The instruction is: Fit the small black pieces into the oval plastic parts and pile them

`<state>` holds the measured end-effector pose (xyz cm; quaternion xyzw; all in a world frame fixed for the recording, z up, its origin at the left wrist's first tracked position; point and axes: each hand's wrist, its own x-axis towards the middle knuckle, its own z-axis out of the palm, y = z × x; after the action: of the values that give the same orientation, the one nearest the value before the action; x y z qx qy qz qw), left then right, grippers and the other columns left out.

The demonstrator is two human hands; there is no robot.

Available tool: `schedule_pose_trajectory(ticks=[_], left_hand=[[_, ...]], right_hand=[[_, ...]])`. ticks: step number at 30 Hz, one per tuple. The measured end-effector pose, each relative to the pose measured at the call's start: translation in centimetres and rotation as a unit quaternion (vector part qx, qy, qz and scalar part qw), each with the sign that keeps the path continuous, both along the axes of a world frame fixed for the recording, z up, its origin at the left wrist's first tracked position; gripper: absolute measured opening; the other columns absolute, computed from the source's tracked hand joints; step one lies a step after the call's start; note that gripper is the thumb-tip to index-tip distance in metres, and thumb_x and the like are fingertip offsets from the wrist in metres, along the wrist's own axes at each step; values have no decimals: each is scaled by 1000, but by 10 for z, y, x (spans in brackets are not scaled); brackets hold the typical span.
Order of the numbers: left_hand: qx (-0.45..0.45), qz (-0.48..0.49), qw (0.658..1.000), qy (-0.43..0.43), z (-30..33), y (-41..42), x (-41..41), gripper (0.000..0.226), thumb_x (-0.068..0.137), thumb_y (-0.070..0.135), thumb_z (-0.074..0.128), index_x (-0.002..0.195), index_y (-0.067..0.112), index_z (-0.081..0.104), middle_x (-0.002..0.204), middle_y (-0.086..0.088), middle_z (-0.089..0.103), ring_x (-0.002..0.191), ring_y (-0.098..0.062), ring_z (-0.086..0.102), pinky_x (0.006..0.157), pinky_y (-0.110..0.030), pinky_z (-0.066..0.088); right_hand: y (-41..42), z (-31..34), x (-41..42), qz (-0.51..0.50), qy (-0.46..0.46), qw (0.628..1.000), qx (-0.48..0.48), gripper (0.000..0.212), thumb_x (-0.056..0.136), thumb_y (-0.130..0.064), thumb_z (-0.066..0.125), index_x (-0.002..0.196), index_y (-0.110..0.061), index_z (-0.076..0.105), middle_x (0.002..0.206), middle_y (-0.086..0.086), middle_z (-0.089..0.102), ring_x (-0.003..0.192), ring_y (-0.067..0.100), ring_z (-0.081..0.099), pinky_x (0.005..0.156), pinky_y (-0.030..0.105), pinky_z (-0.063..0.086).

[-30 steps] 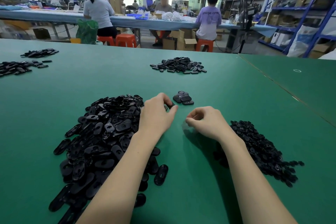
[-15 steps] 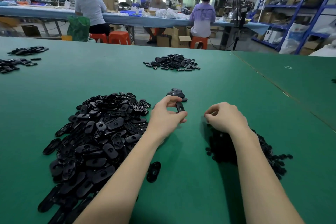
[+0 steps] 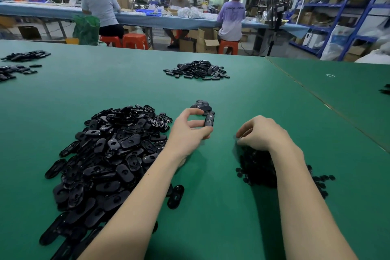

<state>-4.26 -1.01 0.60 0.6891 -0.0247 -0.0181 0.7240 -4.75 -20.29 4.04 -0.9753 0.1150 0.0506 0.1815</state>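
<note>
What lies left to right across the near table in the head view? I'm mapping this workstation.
Big pile of oval parts → left hand holding one oval part → right hand → heap of small black pieces.

Mid-frame, the left hand pinches an oval part just below a small stack. The right hand curls over the small pieces, lower right.

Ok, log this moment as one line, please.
left hand: holds oval part near small finished pile | right hand: fingers curled over small black pieces, grip unclear | big oval heap: left
</note>
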Motion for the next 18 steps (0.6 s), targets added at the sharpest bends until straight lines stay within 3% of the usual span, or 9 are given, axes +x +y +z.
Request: schedule_pose_trajectory(ticks=[7, 10, 13, 18], left_hand=[[-8, 2, 1000, 9, 0, 1, 0, 33, 85, 3, 75, 111, 19, 64, 94, -5, 77, 71, -17, 72, 82, -29, 59], [-2, 9, 1000, -5, 0, 1, 0, 38, 84, 2, 75, 115, 22, 65, 95, -7, 74, 69, -18, 72, 81, -28, 59], [5, 6, 1000, -13, -1, 1, 1, 37, 83, 3, 76, 112, 25, 69, 93, -8, 73, 70, -19, 73, 89, -35, 59], [7, 2, 1000, -5, -1, 2, 5, 32, 82, 1, 75, 107, 20, 73, 104, -9, 73, 75, -18, 75, 95, -41, 57]], right_hand=[[4, -7, 3, -4, -6, 1000, 26, 4, 82, -32, 75, 83, -36, 77, 103, -7, 75, 99, 20, 68, 89, 32, 54], [3, -8, 5, -1, -44, 983, 177, 7, 84, -24, 75, 82, -31, 78, 95, -2, 77, 83, 15, 67, 74, 25, 53], [7, -8, 4, -10, -66, 939, 338, 6, 80, -18, 80, 81, -24, 80, 81, -2, 73, 52, 9, 46, 51, 19, 38], [10, -10, 5, -7, -42, 895, 445, 13, 78, -24, 81, 90, -21, 81, 96, -4, 80, 54, 7, 41, 44, 17, 28]])
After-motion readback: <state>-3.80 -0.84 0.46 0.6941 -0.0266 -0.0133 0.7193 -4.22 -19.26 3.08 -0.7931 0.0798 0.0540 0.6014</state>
